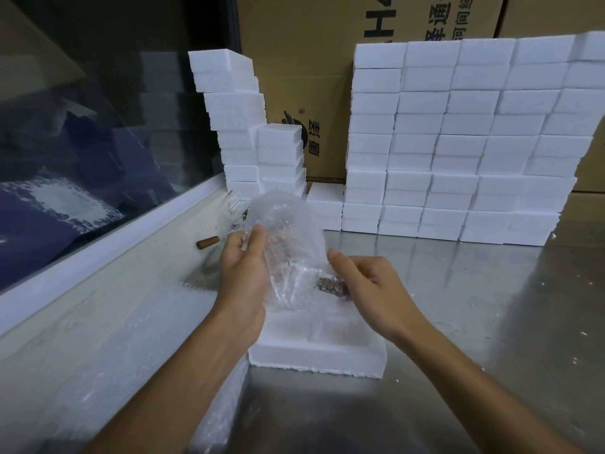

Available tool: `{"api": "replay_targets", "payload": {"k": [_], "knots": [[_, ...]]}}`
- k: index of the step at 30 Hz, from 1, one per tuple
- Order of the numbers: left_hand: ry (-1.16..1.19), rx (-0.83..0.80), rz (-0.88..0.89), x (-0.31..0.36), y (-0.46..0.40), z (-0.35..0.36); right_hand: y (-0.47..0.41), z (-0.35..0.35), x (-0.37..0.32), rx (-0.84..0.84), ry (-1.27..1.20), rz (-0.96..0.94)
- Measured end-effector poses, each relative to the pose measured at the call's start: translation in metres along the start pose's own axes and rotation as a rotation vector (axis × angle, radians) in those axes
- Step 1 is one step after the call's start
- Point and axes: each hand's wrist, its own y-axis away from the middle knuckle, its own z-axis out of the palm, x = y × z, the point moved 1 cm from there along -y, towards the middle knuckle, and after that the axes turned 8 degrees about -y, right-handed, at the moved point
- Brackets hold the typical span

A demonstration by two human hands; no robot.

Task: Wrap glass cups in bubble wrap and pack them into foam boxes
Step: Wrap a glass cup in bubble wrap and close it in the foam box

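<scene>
While the far cardboard boxes [314, 77] show a partly cut "H" and Chinese characters, the left hand [244, 267] grips the upright bubble-wrapped cup [288, 244] above the open foam box [314, 352]; the right hand [370, 283] pinches the wrap's lower right edge.

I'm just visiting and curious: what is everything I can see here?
Bubble-wrapped bundle: one, clear, held above the open box.
Open foam box: one, white, on the table under the hands.
Foam boxes: many, white, stacked at the back.
Cardboard cartons: brown, behind the stacks; count unclear.
Bubble wrap sheets: clear, at left; count unclear.
Brown-handled tool: one, left of the bundle.
Table: one, steel.
Left hand: holds the bundle.
Right hand: at the bundle's lower edge.
</scene>
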Motion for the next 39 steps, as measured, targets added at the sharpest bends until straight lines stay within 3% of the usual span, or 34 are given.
{"api": "replay_targets", "payload": {"k": [7, 13, 18, 23, 29, 34, 39], "knots": [[0.029, 0.009, 0.013, -0.002, 0.003, 0.002, 0.003, 0.008, 0.001, 0.032, 0.013, -0.149], [0.085, -0.068, 0.051, 0.004, 0.012, 0.006, 0.0, 0.005, 0.006, 0.138, -0.146, 0.142], [0.115, -0.182, 0.06, 0.015, 0.018, 0.007, -0.006, -0.004, 0.007, 0.244, -0.157, 0.13], [0.003, -0.202, 0.064, 0.026, 0.007, -0.009, -0.006, -0.006, 0.004, 0.217, -0.076, 0.02], [-0.152, -0.174, 0.19, 0.037, -0.003, -0.023, -0.005, -0.007, 0.002, 0.236, -0.059, -0.032], [-0.152, -0.339, 0.212, 0.039, 0.004, -0.017, -0.004, -0.009, 0.0, 0.285, -0.063, -0.052], [-0.436, -0.381, 0.373, 0.032, 0.015, -0.006, -0.005, -0.008, -0.002, 0.32, -0.089, -0.086]]}}
